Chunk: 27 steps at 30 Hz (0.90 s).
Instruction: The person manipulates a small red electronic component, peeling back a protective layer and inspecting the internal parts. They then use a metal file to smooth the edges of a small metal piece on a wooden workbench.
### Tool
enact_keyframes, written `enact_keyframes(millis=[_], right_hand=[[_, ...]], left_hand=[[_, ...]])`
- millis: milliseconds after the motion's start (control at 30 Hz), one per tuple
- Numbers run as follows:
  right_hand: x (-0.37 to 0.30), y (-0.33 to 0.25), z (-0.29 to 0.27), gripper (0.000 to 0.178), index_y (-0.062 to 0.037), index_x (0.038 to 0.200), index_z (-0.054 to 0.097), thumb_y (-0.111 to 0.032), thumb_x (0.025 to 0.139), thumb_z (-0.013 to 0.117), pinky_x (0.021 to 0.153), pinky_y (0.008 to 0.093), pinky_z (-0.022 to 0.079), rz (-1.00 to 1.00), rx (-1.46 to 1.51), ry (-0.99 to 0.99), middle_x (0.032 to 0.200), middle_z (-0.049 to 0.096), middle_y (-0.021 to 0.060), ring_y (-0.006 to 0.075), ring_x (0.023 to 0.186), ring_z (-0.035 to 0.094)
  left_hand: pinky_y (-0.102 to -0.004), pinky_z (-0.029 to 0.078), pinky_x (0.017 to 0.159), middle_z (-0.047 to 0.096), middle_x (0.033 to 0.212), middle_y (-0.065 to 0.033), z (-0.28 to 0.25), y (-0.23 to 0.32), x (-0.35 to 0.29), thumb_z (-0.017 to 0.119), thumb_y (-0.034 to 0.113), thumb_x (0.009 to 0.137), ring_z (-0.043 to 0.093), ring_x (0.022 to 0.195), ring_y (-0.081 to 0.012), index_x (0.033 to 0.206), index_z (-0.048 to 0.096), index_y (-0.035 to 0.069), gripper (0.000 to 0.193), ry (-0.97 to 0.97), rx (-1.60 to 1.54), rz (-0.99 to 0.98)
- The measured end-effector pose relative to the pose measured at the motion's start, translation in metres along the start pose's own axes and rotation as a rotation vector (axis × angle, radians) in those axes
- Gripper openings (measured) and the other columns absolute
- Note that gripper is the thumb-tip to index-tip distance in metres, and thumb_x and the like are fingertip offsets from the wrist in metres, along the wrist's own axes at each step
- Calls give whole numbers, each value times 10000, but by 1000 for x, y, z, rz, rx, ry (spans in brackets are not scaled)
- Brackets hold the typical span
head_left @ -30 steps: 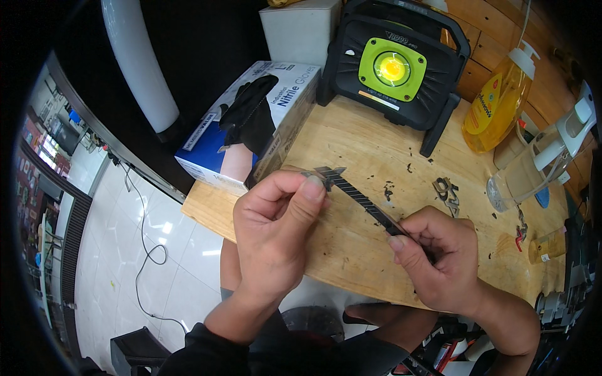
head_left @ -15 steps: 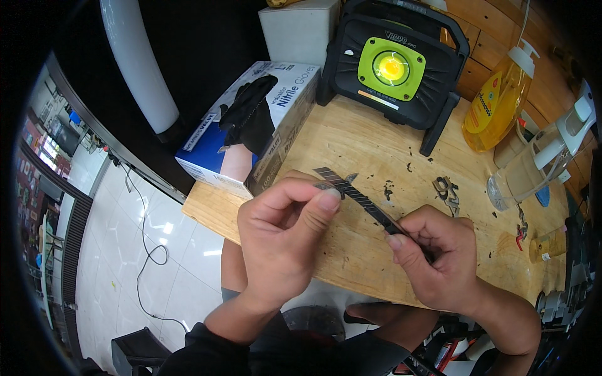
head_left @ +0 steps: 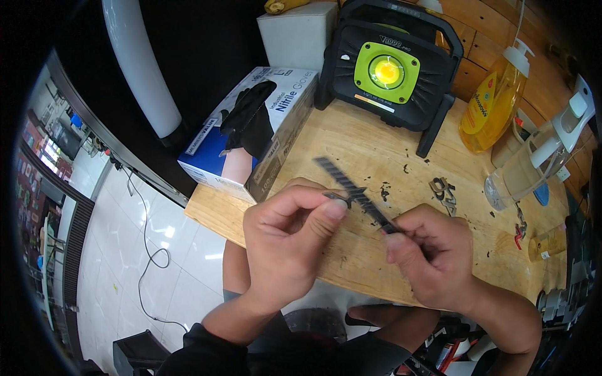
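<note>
One black toothed strip [head_left: 353,188], thin, stiff and light by the look, held above the wooden desk [head_left: 401,156]. Right hand [head_left: 433,254] has its grip closed on the strip's 4 o'clock end; left hand [head_left: 285,235] pinches a small metal piece [head_left: 338,197] against the strip's middle. Best held by the ends.

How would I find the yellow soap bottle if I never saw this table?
Start at the wooden table and find the black work lamp with its green face at the back. Just right of it stands the pump bottle. It alone is see-through amber with a white pump; the spray bottle beside it is clear.
</note>
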State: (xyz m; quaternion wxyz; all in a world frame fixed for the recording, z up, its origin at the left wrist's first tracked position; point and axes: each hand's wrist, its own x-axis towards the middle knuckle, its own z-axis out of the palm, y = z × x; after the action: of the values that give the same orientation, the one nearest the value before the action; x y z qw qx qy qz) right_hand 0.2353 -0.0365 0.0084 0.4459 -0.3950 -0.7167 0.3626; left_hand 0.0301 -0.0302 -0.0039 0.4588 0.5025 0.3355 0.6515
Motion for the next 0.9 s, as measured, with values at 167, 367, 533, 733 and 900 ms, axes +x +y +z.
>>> enact_keyframes(millis=[167, 367, 533, 733, 900], right_hand=[[1, -13, -4, 78, 30, 945, 632, -18, 964, 690, 513, 218, 401, 130, 131, 9, 653, 608, -2, 12, 578, 520], [0, -3, -1, 75, 21, 922, 633, -9, 956, 692, 511, 222, 406, 46, 73, 1, 633, 603, 4, 11, 576, 535], [-1, -4, 2, 84, 12, 895, 632, -6, 946, 696, 498, 227, 404, 51, 62, 2, 605, 590, 13, 12, 558, 540], [-2, -6, 3, 106, 9, 872, 624, -11, 937, 705, 471, 225, 381, 81, 62, -28, 571, 572, 10, 7, 525, 511], [-4, -8, 4, 120, 6, 861, 621, -23, 935, 711, 456, 229, 369, 88, 49, -21, 550, 553, -1, 11, 497, 483]], left_hand=[[-258, 491, 807, 695, 881, -44, 0, 5, 1, 698, 204, 1012, 634, 818, -107, 926, 681, 22, 202, -1, 16, -65], [-210, 495, 771, 703, 915, -43, -3, 0, 2, 696, 99, 1010, 616, 838, -65, 997, 696, -37, 137, -24, -107, -25], [-214, 489, 791, 709, 929, -46, -4, -1, 2, 684, 116, 1020, 617, 852, -68, 1012, 691, -37, 153, 22, -120, -19], [-211, 477, 816, 722, 946, -45, 0, 0, 2, 683, 168, 1029, 622, 863, -70, 1013, 695, -19, 188, 94, -229, -43], [-217, 480, 818, 722, 936, -47, 6, -3, 2, 674, 175, 1036, 625, 855, -74, 1023, 695, -9, 185, 105, -299, -37]])
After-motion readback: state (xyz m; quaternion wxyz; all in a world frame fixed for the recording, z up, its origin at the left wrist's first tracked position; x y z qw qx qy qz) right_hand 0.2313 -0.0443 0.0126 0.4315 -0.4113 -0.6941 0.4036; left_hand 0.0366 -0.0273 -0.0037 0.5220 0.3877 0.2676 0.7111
